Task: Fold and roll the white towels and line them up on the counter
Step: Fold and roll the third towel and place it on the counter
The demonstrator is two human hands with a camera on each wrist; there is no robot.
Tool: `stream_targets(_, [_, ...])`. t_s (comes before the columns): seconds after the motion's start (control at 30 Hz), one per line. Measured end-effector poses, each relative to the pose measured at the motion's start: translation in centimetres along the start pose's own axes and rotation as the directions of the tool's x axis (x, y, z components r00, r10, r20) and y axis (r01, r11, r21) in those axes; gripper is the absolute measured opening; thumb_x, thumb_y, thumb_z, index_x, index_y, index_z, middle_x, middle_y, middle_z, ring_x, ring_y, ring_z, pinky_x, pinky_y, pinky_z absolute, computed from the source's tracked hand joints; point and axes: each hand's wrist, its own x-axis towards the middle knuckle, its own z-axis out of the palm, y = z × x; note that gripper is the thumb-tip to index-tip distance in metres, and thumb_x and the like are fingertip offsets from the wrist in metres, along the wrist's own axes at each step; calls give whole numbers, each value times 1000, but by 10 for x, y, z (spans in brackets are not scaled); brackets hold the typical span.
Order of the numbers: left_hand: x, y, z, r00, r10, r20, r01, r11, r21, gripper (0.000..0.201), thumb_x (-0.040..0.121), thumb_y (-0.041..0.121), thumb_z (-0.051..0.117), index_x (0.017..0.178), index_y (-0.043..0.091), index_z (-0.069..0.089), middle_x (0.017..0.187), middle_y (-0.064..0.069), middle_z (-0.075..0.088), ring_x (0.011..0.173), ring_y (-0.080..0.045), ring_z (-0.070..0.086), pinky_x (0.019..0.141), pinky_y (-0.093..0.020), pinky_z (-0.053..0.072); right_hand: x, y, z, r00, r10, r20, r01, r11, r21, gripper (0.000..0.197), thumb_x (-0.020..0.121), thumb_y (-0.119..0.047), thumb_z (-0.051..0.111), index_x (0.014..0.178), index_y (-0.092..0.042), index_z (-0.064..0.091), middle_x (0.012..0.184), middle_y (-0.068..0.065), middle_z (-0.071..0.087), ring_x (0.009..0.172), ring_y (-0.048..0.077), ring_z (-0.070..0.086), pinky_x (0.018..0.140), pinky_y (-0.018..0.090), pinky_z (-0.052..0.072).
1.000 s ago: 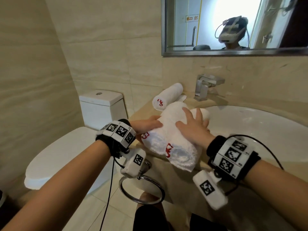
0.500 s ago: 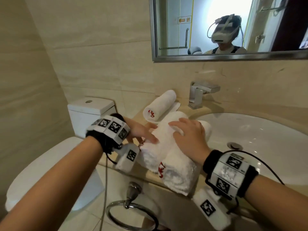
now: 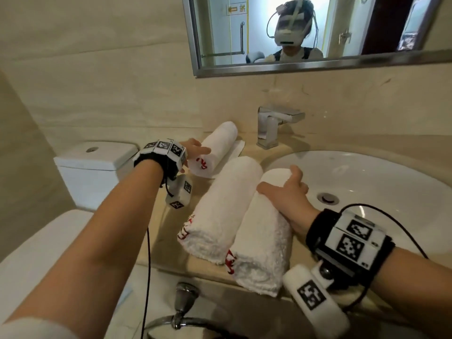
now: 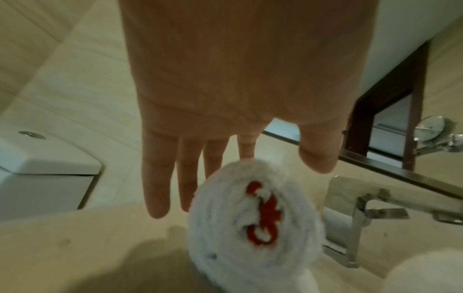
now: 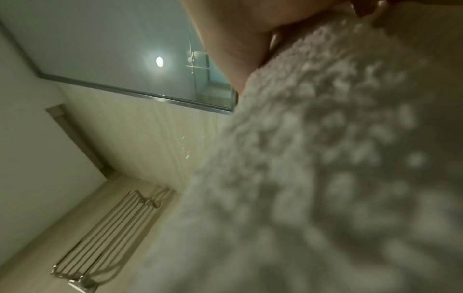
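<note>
Three white rolled towels with red embroidery lie on the beige counter (image 3: 171, 216) left of the sink. My left hand (image 3: 195, 149) is at the near end of the far roll (image 3: 220, 143), fingers straight; in the left wrist view the fingertips (image 4: 157, 206) hang just over that roll's end (image 4: 255, 218). The middle roll (image 3: 225, 206) lies free. My right hand (image 3: 286, 192) grips the right roll (image 3: 261, 241), thumb across its top and fingers curled down the sink side. In the right wrist view the palm (image 5: 230, 39) lies against blurred terry cloth (image 5: 325, 158).
The white sink basin (image 3: 367, 182) lies right of the rolls, with a chrome tap (image 3: 271, 126) behind. A toilet tank (image 3: 93, 165) stands left of the counter, below its edge. A mirror (image 3: 318, 33) hangs above. A chrome towel ring (image 3: 186, 314) sticks out under the counter front.
The two near towels, bunched under both hands, now lie as separate rolls side by side. My left hand left them and reached back to the far roll. My right hand slid onto the right roll.
</note>
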Motion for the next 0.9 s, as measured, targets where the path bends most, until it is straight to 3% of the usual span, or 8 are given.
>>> stream_targets(0.27, [24,-18,12,996,76,43,-73,996,-47,80,86,29,62,147,33,11,147,-14,31,127,-39,40,100,-51,42,9,5,10,999,3,-46,-4,999,-33,86,80,-34,65,144,-35,8,145,9,14,128,37,31,107,50,34])
stream_targets(0.4, [17,-23,4,992,101,79,-117,965,236,85,84,34,63,148,37,7,149,-10,32,129,-35,39,103,-45,38,14,5,12,999,-10,-53,7,998,-58,85,79,-34,65,144,-35,9,145,9,14,127,38,32,106,50,35])
stream_targets(0.57, [1,-29,2,993,65,95,-107,833,543,91,84,32,65,148,35,1,144,-20,34,123,-38,45,102,-46,41,20,2,18,998,-9,-57,6,999,-52,91,79,-33,66,145,-36,3,146,10,12,128,39,31,105,51,37])
stream_targets(0.67, [-15,-31,6,994,79,78,-109,819,563,71,93,38,51,149,23,10,152,-13,22,137,-32,29,109,-36,25,22,2,21,999,-1,-49,-2,998,-55,94,78,-33,65,146,-36,0,148,9,9,129,40,31,105,52,36])
stream_targets(0.73, [-15,-25,2,991,109,75,-132,865,485,52,100,33,37,146,13,26,151,-11,27,138,-27,28,108,-31,23,25,3,20,999,0,-46,-2,999,-53,93,78,-33,65,146,-36,2,148,9,10,128,41,31,105,52,37])
stream_targets(0.8, [-10,-20,0,983,182,18,-172,884,434,38,99,26,39,135,14,43,138,-12,43,123,-30,45,100,-31,35,27,4,21,999,2,-43,-4,999,-50,93,77,-33,66,146,-36,2,147,9,10,128,40,31,105,51,37])
stream_targets(0.83, [-10,-20,0,976,215,-19,-186,881,435,32,97,24,42,128,18,45,126,-10,47,106,-30,51,89,-27,40,28,4,22,999,1,-42,-3,999,-48,93,77,-33,65,146,-36,2,147,9,10,128,40,31,105,51,36])
stream_targets(0.9, [-7,-23,2,977,206,-49,-168,895,414,37,94,23,47,129,20,38,110,-9,46,89,-27,50,77,-27,38,30,3,23,999,-8,-41,6,999,-45,92,78,-32,65,146,-36,3,146,9,11,127,40,32,105,51,37])
